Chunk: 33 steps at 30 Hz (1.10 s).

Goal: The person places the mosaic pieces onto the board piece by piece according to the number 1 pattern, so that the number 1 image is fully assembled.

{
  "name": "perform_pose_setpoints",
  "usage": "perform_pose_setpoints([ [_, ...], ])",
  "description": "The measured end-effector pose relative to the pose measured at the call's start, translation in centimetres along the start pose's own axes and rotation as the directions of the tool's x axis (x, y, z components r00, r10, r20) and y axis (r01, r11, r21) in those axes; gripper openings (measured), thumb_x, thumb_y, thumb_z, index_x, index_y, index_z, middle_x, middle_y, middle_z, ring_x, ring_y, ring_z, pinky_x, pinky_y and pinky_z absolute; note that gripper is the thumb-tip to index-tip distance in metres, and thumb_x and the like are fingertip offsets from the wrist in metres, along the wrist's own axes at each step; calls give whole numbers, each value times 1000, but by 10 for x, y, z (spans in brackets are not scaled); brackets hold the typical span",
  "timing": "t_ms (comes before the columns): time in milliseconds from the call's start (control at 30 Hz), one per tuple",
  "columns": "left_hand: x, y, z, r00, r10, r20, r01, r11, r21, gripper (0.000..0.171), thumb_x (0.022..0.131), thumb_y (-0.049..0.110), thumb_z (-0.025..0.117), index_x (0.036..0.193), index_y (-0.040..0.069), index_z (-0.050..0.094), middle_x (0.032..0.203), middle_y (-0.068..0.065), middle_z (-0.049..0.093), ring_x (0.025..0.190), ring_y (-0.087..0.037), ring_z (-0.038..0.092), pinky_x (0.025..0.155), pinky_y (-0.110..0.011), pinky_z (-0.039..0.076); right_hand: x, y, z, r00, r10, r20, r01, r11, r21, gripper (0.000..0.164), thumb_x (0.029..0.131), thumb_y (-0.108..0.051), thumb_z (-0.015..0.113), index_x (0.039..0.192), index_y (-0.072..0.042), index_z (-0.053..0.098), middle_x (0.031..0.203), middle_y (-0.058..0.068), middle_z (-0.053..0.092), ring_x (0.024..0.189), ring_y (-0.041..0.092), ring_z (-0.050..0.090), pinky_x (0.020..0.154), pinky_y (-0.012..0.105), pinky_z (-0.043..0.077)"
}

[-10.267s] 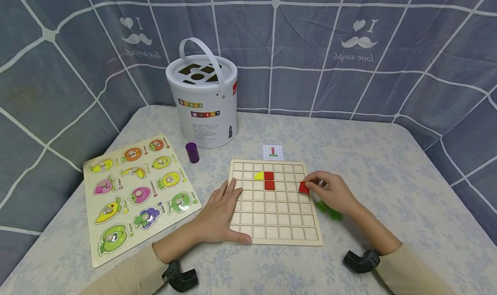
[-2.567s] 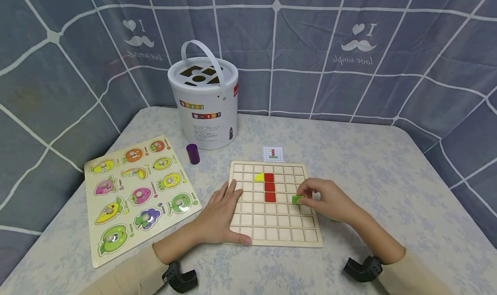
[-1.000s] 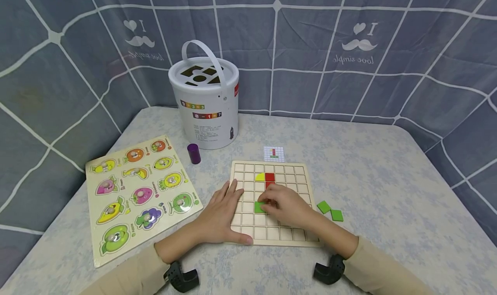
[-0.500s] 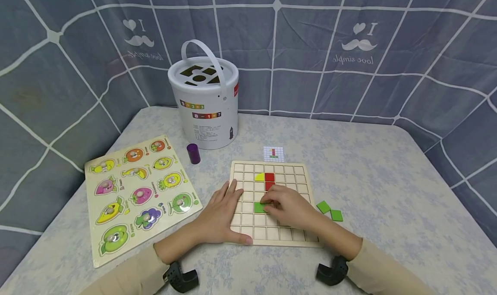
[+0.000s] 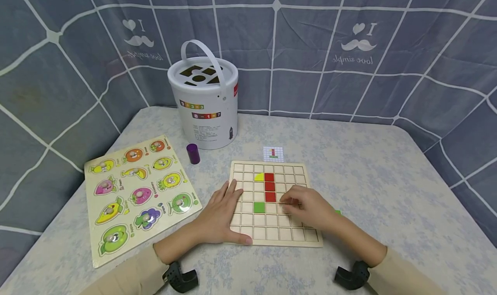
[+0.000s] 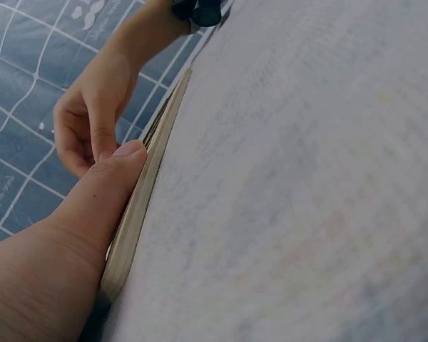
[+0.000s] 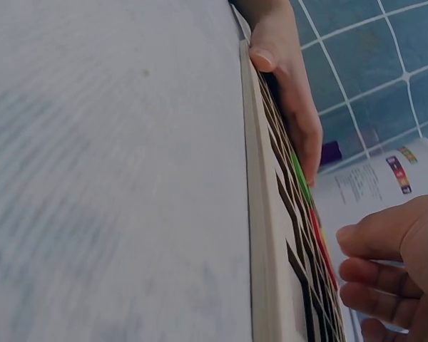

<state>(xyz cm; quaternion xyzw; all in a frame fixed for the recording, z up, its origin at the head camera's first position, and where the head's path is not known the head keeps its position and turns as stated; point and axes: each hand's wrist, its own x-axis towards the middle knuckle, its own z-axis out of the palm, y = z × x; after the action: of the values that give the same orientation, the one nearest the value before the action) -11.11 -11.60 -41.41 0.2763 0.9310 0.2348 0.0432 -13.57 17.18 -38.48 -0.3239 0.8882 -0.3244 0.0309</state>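
While the wooden grid board (image 5: pixel 285 233) is being touched along its left side by the left hand (image 5: pixel 217 217), the right hand (image 5: pixel 306 204) is being held at its right half, beside a column of three red tiles (image 5: pixel 269 186). The left fingers are being laid straight and slightly apart over the left edge, and the left thumb is being rested at the near edge. The right fingers are being held loosely bent, and a gap between them and the thumb is being shown by the right wrist view; whether the board is being touched by their tips cannot be told.

To the left of the topmost red tile, a cell is being filled by a yellow piece (image 5: pixel 259 178). One row below the lowest red tile and one column to its left, a cell is being occupied by a green tile (image 5: pixel 259 207). Another green piece (image 5: pixel 338 211) is being mostly hidden by the right forearm.

On the table (image 5: pixel 357 157), a small printed card (image 5: pixel 273 154) is being displayed just beyond the board's far edge. The left side is being taken up by a fruit puzzle (image 5: pixel 145 232), a purple cylinder (image 5: pixel 193 153) and a white bucket (image 5: pixel 207 127).
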Motion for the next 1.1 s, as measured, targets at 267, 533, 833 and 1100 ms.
perform_pose_setpoints([
  [267, 0, 0, 0, 1000, 9, -3, -9, 1000, -5, 125, 66, 76, 70, 152, 0, 21, 160, -25, 5, 146, -42, 3, 114, -57, 11, -18, 12, -18, 999, 28, -29, -28, 1000, -4, 9, 92, -11, 69, 101, -13, 70, 88, -13, 60, 76, 5, 52, 62, 25, 46],
  [533, 0, 1, -1, 1000, 3, -1, -3, 1000, -3, 126, 66, 77, 69, 153, 1, 21, 160, -24, 4, 146, -41, 2, 114, -57, 11, -32, 20, -33, 994, 56, -94, -58, 998, -13, 13, 90, -6, 70, 102, -10, 71, 89, -3, 64, 76, 4, 52, 59, 24, 44],
  [833, 0, 1, -1, 1000, 2, 0, -2, 1000, 0, 126, 65, 77, 69, 153, 1, 21, 160, -24, 4, 146, -41, 2, 114, -57, 11, -45, 33, -44, 984, 67, -163, -77, 995, -61, 14, 89, -6, 70, 103, -8, 71, 91, -11, 62, 75, 4, 52, 60, 26, 44],
  [1100, 0, 2, -2, 1000, -3, 5, 3, 1000, 1, 126, 66, 77, 69, 153, 0, 20, 160, -24, 4, 146, -41, 2, 115, -56, 10, -54, 44, -47, 974, 155, -165, -169, 983, -75, 16, 89, -11, 72, 104, -7, 71, 88, -9, 61, 75, 5, 53, 59, 26, 45],
])
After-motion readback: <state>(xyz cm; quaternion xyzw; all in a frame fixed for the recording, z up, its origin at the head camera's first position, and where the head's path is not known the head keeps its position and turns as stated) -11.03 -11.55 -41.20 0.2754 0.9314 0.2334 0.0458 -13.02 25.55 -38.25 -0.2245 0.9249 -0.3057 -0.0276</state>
